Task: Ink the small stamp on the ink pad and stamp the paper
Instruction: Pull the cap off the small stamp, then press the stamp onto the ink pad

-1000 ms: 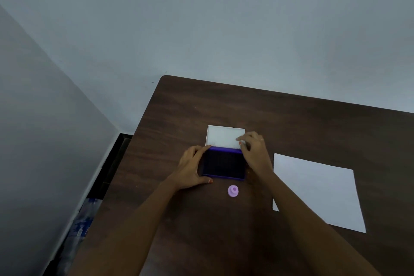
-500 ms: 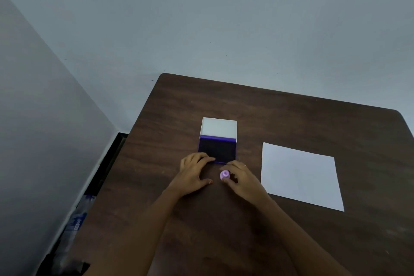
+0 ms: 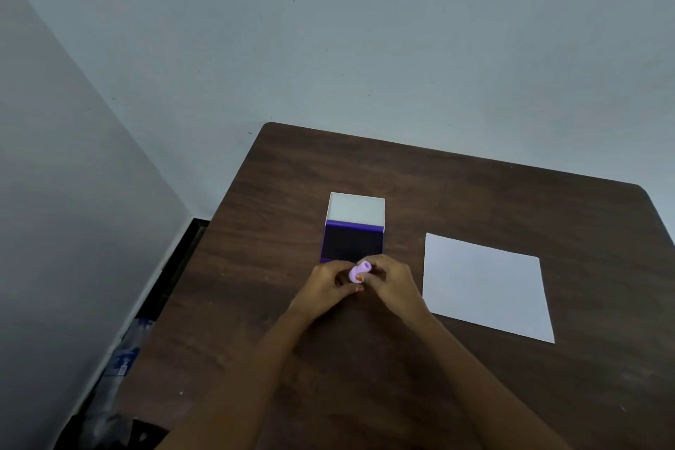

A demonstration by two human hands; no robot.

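Both hands meet just in front of the open ink pad (image 3: 353, 244) on the dark wooden bench (image 3: 475, 194): the right hand (image 3: 392, 283) pinches the small lilac stamp (image 3: 359, 271) between thumb and fingers, and the left hand (image 3: 327, 285) closes its fingertips on the same stamp from the other side. The stamp is tilted, lifted off the bench, near the pad's front edge. The pad's white lid (image 3: 356, 210) stands open behind the dark inked surface, and the white paper (image 3: 485, 285) lies flat to the right, apart from the hands.
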